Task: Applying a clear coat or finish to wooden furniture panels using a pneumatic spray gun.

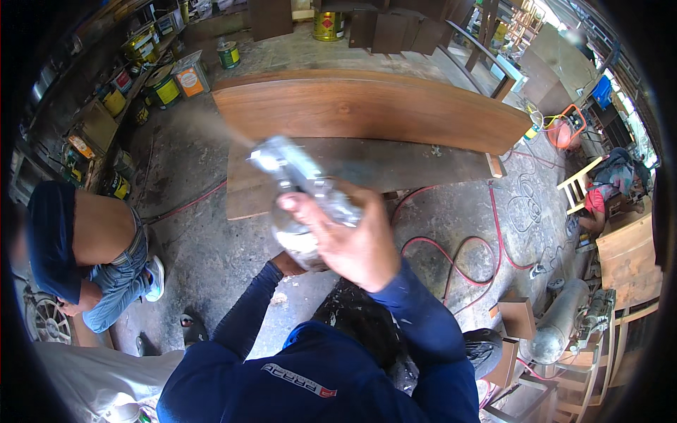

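Note:
My right hand grips a silver spray gun with a metal cup beneath it. Its nozzle points up and left, and a faint mist leaves it toward the left end of a long curved brown wooden panel. My left hand is under the cup, mostly hidden behind it, and I cannot tell whether it holds the cup. A flat darker board lies in front of the panel, beneath the gun.
A person in a dark shirt and jeans crouches at the left. Another person sits at the right by a chair. Red hose loops over the concrete floor. Paint cans line the left wall. A metal cylinder lies lower right.

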`<state>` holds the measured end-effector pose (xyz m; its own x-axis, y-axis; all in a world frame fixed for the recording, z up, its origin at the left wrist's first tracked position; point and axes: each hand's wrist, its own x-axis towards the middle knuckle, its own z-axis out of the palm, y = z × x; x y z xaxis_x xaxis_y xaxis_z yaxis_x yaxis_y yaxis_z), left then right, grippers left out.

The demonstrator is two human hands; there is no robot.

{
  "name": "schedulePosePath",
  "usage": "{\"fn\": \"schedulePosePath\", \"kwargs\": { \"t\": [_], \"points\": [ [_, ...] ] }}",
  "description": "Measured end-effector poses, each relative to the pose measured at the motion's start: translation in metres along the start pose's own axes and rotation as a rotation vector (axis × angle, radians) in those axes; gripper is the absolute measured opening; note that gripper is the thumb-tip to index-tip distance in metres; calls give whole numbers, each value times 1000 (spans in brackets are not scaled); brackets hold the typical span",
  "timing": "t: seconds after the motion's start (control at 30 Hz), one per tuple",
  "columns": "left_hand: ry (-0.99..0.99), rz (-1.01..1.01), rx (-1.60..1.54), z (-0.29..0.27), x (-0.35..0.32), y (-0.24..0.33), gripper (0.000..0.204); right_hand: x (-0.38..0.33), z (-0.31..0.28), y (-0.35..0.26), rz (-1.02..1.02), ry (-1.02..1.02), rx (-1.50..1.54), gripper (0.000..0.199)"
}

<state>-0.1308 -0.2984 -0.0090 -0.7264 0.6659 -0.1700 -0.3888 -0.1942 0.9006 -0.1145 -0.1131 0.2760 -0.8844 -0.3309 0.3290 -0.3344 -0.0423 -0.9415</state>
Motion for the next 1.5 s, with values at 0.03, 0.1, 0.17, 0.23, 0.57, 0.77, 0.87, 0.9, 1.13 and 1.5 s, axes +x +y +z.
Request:
{"fn": "schedulePosePath", "kwargs": {
  "t": [0.03,0.1,0.17,0.23,0.57,0.77,0.87,0.9,1.13,1.5],
  "points": [
    [28,-47,-71,2,1,-4,59,-5,-9,-1,20,95,-52,29],
    [18,-193,289,10,7,-4,54,-30,-42,-13,94,189,-70,27],
    [25,-177,531,24,17,3,39,-56,-70,-24,186,411,-137,21],
    [-12,-255,596,34,25,16,40,-79,-102,-33,213,636,-319,16],
    [-119,-225,660,48,60,46,43,-168,-259,-57,222,1290,-911,40],
    [-93,-263,683,42,62,38,41,-167,-201,-53,311,1106,-636,26],
    [-122,-275,807,42,63,24,42,-147,-130,-27,223,858,-528,17],
    [-126,-201,784,43,64,16,40,-138,-108,-20,151,738,-502,14],
    [-99,289,923,17,52,-41,39,-39,-2,1,-208,-68,-49,33],
    [191,-102,876,27,4,-7,30,-152,-139,-14,197,871,-503,32]
  ]
}}
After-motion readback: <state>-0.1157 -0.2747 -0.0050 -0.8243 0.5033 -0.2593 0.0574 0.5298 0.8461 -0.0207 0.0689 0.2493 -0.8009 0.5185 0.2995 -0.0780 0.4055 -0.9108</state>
